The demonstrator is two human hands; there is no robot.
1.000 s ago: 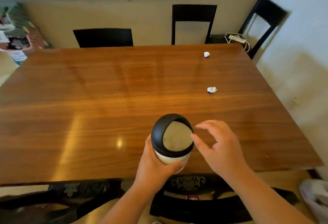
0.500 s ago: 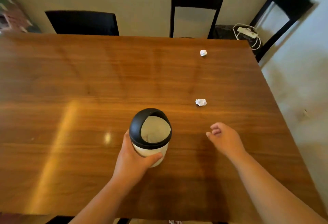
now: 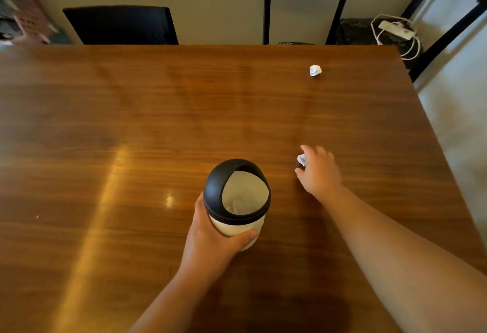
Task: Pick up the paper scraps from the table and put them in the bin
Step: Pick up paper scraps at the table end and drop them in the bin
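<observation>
A small white bin [image 3: 237, 230] with a black domed lid and a round opening stands on the wooden table [image 3: 131, 135]. My left hand [image 3: 210, 243] wraps around its white body from the near side. Crumpled paper shows dimly inside the opening. To the right, my right hand [image 3: 320, 172] lies over a crumpled white paper scrap [image 3: 302, 159], fingers curled around it on the tabletop. A second paper scrap [image 3: 315, 70] lies far off near the table's back right corner.
Black chairs stand behind the table: a low back [image 3: 121, 25] at the left, a tall back [image 3: 303, 3] in the middle, another [image 3: 448, 16] at the right corner. A white power strip with cable [image 3: 395, 29] lies beyond the back edge. The table's right edge borders pale floor.
My right hand has moved from the bin's opening out to the right and forward onto the nearer scrap. The view has tilted down and closer to the table. My left hand stays on the bin.
</observation>
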